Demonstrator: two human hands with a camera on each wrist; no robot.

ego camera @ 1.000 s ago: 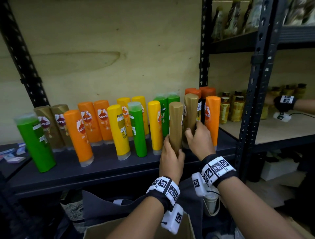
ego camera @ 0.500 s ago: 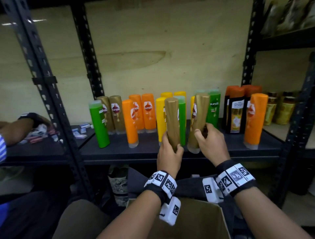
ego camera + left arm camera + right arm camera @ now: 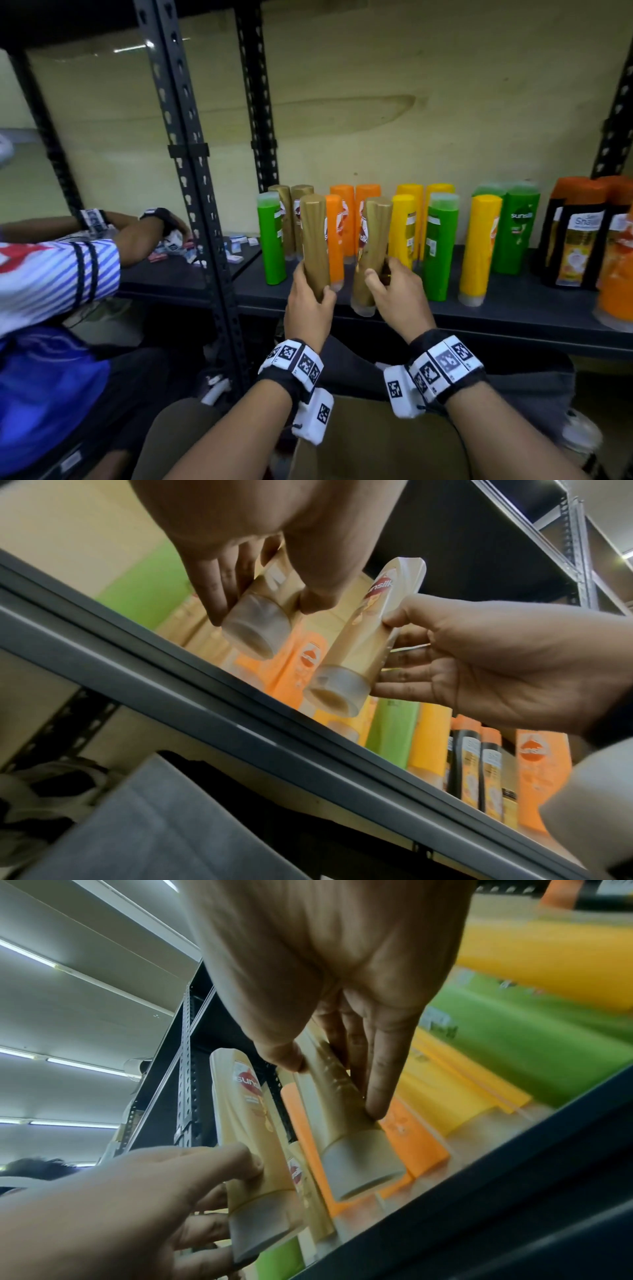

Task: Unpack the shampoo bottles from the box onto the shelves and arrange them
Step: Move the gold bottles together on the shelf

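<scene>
Two gold shampoo bottles are held cap-down over the front of the dark shelf [image 3: 479, 318]. My left hand [image 3: 308, 301] grips the left gold bottle [image 3: 313, 240] near its lower end; its clear cap [image 3: 253, 628] hangs off the shelf. My right hand [image 3: 387, 287] grips the right gold bottle [image 3: 375, 246], which tilts slightly, with fingers behind and thumb in front [image 3: 342, 1115]. Both stand in front of the orange bottles [image 3: 339, 222] and the shelved gold bottles [image 3: 301, 205]. The cardboard box [image 3: 376, 445] lies below my forearms, its inside hidden.
Green [image 3: 272, 240], yellow [image 3: 479, 246] and black-and-orange bottles [image 3: 579, 240] stand in rows along the shelf. A black upright post [image 3: 191, 171] stands at the left. Beyond it another person's striped sleeve [image 3: 51, 274] and hands work among small packets [image 3: 236, 246].
Both hands have carried the gold bottles leftward along the shelf, from beside the right-end orange bottles to the gold and orange group at the left. The head view panned left too.
</scene>
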